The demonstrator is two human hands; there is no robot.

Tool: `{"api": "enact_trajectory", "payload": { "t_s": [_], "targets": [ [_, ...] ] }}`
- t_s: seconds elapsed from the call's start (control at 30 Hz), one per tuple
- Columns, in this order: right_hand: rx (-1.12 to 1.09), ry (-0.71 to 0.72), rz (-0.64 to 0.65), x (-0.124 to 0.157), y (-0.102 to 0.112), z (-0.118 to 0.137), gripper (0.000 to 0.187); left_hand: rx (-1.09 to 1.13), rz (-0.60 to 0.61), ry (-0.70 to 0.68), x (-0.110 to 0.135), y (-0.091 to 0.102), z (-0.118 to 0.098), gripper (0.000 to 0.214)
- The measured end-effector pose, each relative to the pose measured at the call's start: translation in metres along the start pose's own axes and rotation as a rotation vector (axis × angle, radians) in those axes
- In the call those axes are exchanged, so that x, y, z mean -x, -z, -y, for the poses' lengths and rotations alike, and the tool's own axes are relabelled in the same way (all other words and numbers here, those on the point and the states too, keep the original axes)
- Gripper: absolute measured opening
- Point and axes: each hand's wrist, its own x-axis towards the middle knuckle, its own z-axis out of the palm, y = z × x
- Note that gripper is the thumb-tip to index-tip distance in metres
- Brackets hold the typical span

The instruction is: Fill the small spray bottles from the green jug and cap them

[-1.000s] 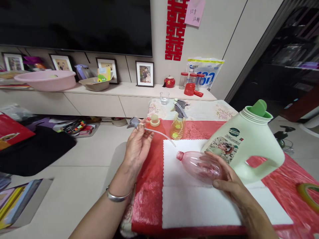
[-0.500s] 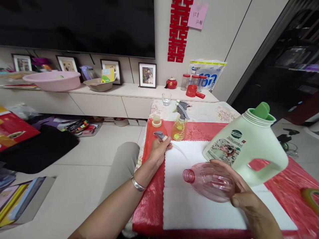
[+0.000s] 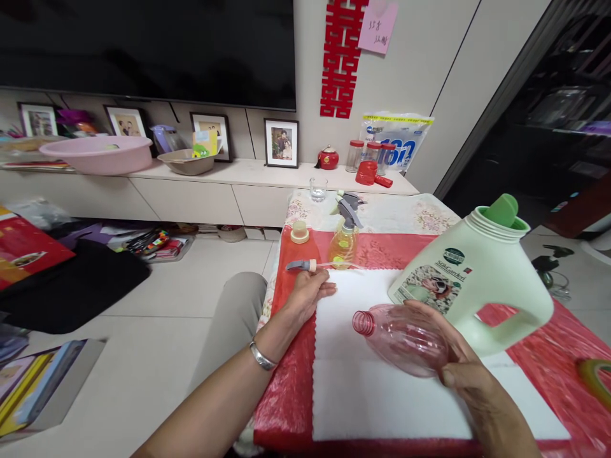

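Observation:
A clear pink plastic bottle lies tilted nearly on its side above the white mat. Its uncapped neck points left, and my right hand is closed round its base end. A grey trigger spray head rests on the red sheet, its thin tube stretching right. Just below it is my left hand, fingers extended and apart; whether it still touches the sprayer is hard to see. Behind stands a spray bottle of yellow liquid, with another sprayer partly hidden. A large pale-green jug stands at the right.
A pale yellow cap tops a container on the red sheet. A drinking glass stands at the table's far edge. At the right lies a roll of tape. Picture frames and a pink basin line the cabinet.
My left hand has laid the spray head down on the red sheet and loosened its fingers. The pink bottle in my right hand has shifted slightly upward.

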Motion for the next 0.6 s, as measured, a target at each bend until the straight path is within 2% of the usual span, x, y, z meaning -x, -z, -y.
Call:
{"api": "enact_trajectory", "payload": {
  "t_s": [0.23,0.43,0.53,0.6],
  "targets": [
    [0.02,-0.015,-0.007,0.0,0.001,-0.003,0.099,-0.004,0.062,0.12,0.018,0.002,-0.002,0.016],
    [0.011,-0.001,-0.016,0.0,0.003,-0.004,0.102,0.003,0.193,0.265,0.028,0.006,0.011,0.025],
    [-0.001,0.02,-0.012,-0.001,0.003,-0.004,0.099,-0.08,0.346,0.253,0.039,0.005,0.011,0.024],
    [-0.001,0.048,-0.008,-0.003,0.003,-0.005,0.098,-0.173,0.52,0.175,0.05,0.002,0.006,0.032]
  ]
}}
